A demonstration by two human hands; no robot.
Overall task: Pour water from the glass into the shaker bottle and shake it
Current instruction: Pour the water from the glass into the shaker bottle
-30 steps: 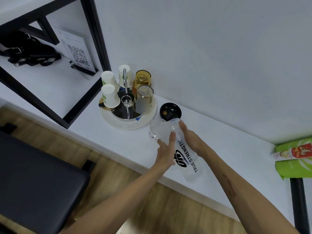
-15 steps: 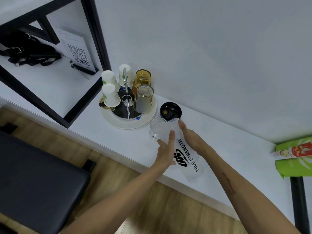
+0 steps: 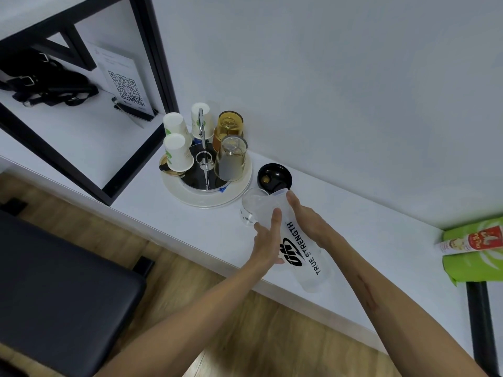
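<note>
The clear shaker bottle (image 3: 310, 257), printed TRUE STRENGTH, stands open-mouthed on the white counter (image 3: 174, 213). My right hand (image 3: 306, 221) grips its upper part from the right. A clear glass (image 3: 250, 205) is held against the left side of the bottle's mouth by my left hand (image 3: 268, 240), thumb under its lower end and index finger along its side. No stream of water can be made out. The bottle's black lid (image 3: 275, 176) lies upside down on the counter just behind.
A round white tray (image 3: 206, 198) at the back left carries upturned paper cups (image 3: 177, 152), two upturned glasses and a metal stand. A green packet (image 3: 473, 254) lies far right. Black shelf frame (image 3: 152, 50) stands left; a dark seat (image 3: 54, 289) is below the counter edge.
Both hands, the glass and the bottle stay almost exactly where they were; nothing has been let go or picked up.
</note>
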